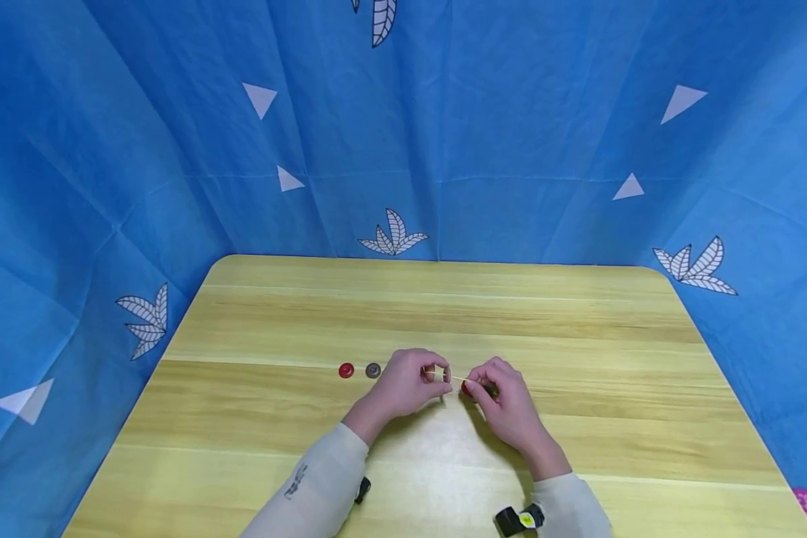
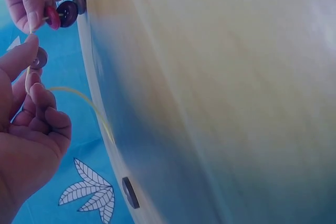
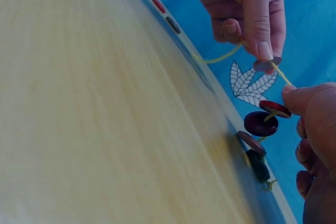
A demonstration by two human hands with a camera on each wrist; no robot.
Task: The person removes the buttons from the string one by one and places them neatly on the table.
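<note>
My left hand (image 1: 409, 382) pinches a grey-brown button (image 2: 39, 57) together with a yellow cord (image 3: 223, 57), whose loose length curves down toward the table. To its right, my right hand (image 1: 509, 403) pinches the cord between thumb and forefinger, with a short stretch running between the two hands. Below the right fingertips several buttons hang threaded on the cord: a red button (image 3: 275, 109), a dark purple button (image 3: 261, 124), a brown button (image 3: 251, 143) and a dark green-black button (image 3: 258, 165). A knot shows at the cord's end in the right wrist view.
A loose red button (image 1: 346, 370) and a grey button (image 1: 373, 370) lie on the wooden table (image 1: 255, 321), left of the left hand. Blue patterned cloth (image 1: 511, 134) surrounds the table's back and sides. Black wrist straps (image 1: 519, 520) sit at both sleeves.
</note>
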